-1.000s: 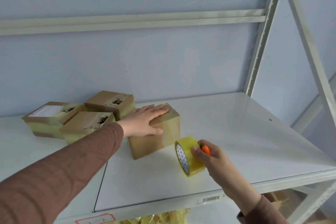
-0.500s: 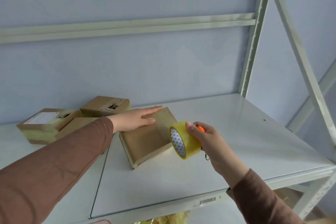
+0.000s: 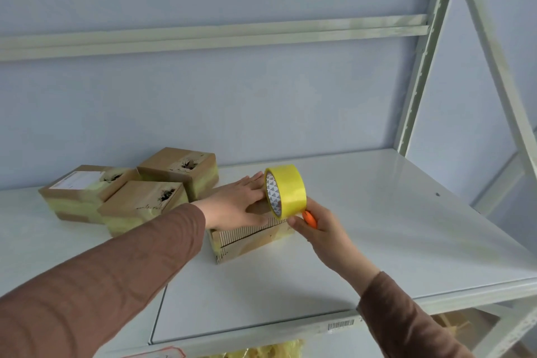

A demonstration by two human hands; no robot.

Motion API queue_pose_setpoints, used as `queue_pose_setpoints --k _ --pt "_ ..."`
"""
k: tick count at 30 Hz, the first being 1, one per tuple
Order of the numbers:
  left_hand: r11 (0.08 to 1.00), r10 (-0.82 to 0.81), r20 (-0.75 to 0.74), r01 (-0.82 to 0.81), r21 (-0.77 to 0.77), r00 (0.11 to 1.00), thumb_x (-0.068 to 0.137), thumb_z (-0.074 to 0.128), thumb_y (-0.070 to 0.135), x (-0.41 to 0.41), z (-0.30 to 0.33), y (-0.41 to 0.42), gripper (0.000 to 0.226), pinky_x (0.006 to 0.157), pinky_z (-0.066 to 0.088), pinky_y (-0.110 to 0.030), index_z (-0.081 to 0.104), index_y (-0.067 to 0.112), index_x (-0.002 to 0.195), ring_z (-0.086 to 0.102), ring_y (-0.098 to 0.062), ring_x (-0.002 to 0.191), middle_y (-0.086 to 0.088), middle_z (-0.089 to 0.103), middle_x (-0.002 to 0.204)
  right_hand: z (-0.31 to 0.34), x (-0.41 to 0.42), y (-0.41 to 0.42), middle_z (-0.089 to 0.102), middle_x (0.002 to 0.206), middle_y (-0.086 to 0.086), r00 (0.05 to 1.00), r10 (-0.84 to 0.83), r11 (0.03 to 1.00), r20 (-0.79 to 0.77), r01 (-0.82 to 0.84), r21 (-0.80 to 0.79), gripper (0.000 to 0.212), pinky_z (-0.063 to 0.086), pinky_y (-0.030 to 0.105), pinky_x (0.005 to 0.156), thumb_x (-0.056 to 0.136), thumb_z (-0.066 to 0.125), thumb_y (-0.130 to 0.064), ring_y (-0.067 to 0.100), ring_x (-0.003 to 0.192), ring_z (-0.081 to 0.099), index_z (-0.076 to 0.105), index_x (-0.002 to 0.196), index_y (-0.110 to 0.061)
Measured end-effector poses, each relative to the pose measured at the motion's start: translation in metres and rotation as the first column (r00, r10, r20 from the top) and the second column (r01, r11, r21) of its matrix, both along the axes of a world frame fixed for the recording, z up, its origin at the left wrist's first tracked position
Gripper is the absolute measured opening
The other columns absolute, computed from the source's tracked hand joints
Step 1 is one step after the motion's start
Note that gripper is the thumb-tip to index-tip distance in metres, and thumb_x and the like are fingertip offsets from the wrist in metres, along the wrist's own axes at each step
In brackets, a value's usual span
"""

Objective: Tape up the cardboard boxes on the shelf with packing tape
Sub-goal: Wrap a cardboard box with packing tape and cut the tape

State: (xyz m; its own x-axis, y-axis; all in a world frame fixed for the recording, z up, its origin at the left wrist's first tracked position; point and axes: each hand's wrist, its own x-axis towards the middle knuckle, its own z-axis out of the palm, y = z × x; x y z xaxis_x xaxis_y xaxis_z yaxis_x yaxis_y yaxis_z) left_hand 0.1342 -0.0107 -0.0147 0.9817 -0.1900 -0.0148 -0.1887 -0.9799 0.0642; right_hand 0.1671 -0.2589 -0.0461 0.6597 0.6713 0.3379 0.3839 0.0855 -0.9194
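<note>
Pale metal shelf point(image 3: 363, 241), blue wall behind. Three taped boxes point(image 3: 142, 197) near its back-left edge. Left hand point(image 3: 235, 205) flat, unclenched on a fourth box point(image 3: 250, 244); right hand point(image 3: 322, 229) grips yellow tape roll point(image 3: 287, 190).

A pale blue wall point(image 3: 232, 113) stood behind the rack; a pale green horizontal rail point(image 3: 203, 38) ran across it, joining a perforated upright post point(image 3: 418, 78) at the right; a diagonal brace point(image 3: 499, 67) slanted down from the top of that post toward the right edge; a barcode sticker point(image 3: 340, 325) sat on the front lip of the board; below the lip, crumpled yellow material point(image 3: 261, 350) showed, and a red-bordered label point(image 3: 157, 354) lay partly cut off by the frame.
</note>
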Motion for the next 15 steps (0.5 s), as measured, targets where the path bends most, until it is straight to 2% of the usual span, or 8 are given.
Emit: queue_pose_setpoints --k 3,5,7,9,11,15 --pt "0.998 -0.063 -0.035 0.063 -0.019 0.997 0.103 0.051 0.051 0.003 0.001 0.004 0.063 0.129 0.004 -0.036 0.033 0.031 0.16 -0.003 -0.014 0.159 0.006 0.007 0.172 0.001 -0.003 -0.002 0.06 0.083 0.015 0.993 -0.098 0.994 0.068 0.1 -0.034 0.021 0.04 0.037 0.07 0.094 0.062 -0.033 0.023 0.075 0.048 0.066 0.1 -0.013" --pt "0.997 -0.063 -0.057 0.066 0.036 0.996 0.107 0.044 0.046 0.005 -0.001 0.005 0.054 0.129 0.001 -0.038 0.037 0.031 0.158 -0.009 -0.017 0.159 0.0 0.001 0.173 0.002 -0.013 -0.007 0.058 0.083 0.021 0.99 -0.125 0.992 0.059 0.127 -0.025 0.029 0.04 0.043 0.067 0.092 0.063 -0.039 0.024 0.073 0.046 0.065 0.098 -0.01" --pt "0.995 -0.038 -0.066 0.043 0.084 0.997 0.109 0.036 0.044 0.006 -0.003 0.004 0.052 0.129 -0.005 -0.038 0.027 0.039 0.16 -0.015 -0.014 0.157 -0.002 -0.006 0.172 -0.001 -0.028 -0.012 0.057 0.074 0.013 0.988 -0.15 0.986 0.043 0.153 -0.061 0.029 0.042 0.044 0.063 0.09 0.064 -0.045 0.023 0.069 0.045 0.066 0.096 -0.016" --pt "0.993 -0.034 -0.057 0.04 0.111 0.998 0.111 0.033 0.038 0.006 -0.002 0.004 0.057 0.128 -0.007 -0.039 0.008 0.054 0.159 -0.015 -0.016 0.157 -0.001 -0.007 0.172 -0.01 -0.041 -0.017 0.044 0.06 -0.009 0.982 -0.187 0.973 0.024 0.189 -0.133 0.025 0.04 0.036 0.056 0.089 0.065 -0.048 0.012 0.06 0.04 0.064 0.088 -0.023" --pt "0.989 -0.033 -0.051 0.04 0.146 0.998 0.112 0.031 0.033 0.005 0.0 0.007 0.063 0.127 -0.008 -0.04 -0.006 0.064 0.153 -0.014 -0.019 0.158 -0.002 -0.006 0.172 -0.021 -0.053 -0.021 0.039 0.057 -0.013 0.98 -0.197 0.956 -0.004 0.192 -0.221 0.027 0.039 0.032 0.053 0.094 0.068 -0.043 0.009 0.054 0.036 0.059 0.081 -0.021" --pt "0.968 -0.037 0.0 0.036 0.25 0.999 0.111 0.029 0.038 0.003 -0.002 0.008 0.067 0.128 -0.005 -0.041 -0.021 0.06 0.15 -0.014 -0.017 0.158 0.001 -0.01 0.172 -0.026 -0.062 -0.021 0.034 0.058 -0.012 0.969 -0.244 0.93 -0.042 0.222 -0.293 0.038 0.026 0.033 0.059 0.097 0.067 -0.037 0.011 0.058 0.03 0.045 0.071 -0.02"
